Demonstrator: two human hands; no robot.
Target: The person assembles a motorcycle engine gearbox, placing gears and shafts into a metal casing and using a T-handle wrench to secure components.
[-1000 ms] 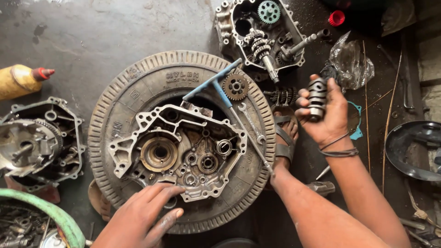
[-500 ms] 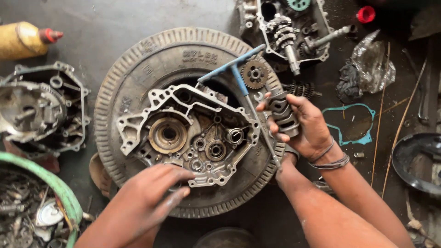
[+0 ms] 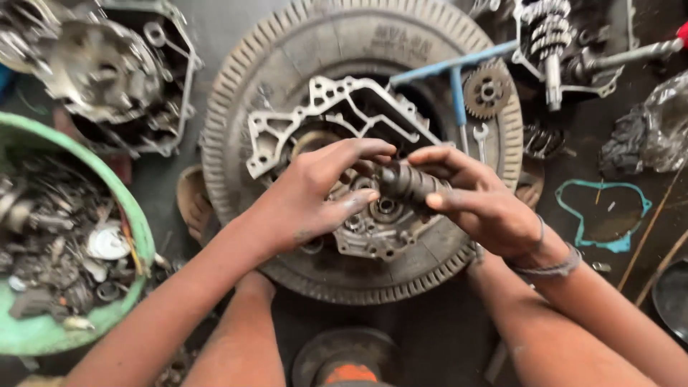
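Pretty clearly a grubby engine repair workshop, with the work done right on a stained concrete floor (image 3: 215,29). A big toothed flywheel ring (image 3: 358,43) sits in the middle with an aluminium engine case (image 3: 322,107) on it. Left of the ring there's a green tub of greasy scrap parts (image 3: 136,236), and to its upper right a gear shaft assembly (image 3: 548,36), with a blue gasket (image 3: 573,190) at its right.

My arms are bare from the elbows down, with no sleeves and no gloves. My left hand (image 3: 315,197) and right hand (image 3: 480,204) are both smeared with dark grease and grey grime, thickest on the fingertips. Thin metal bangles (image 3: 552,266) circle my right wrist. My left wrist wears nothing.
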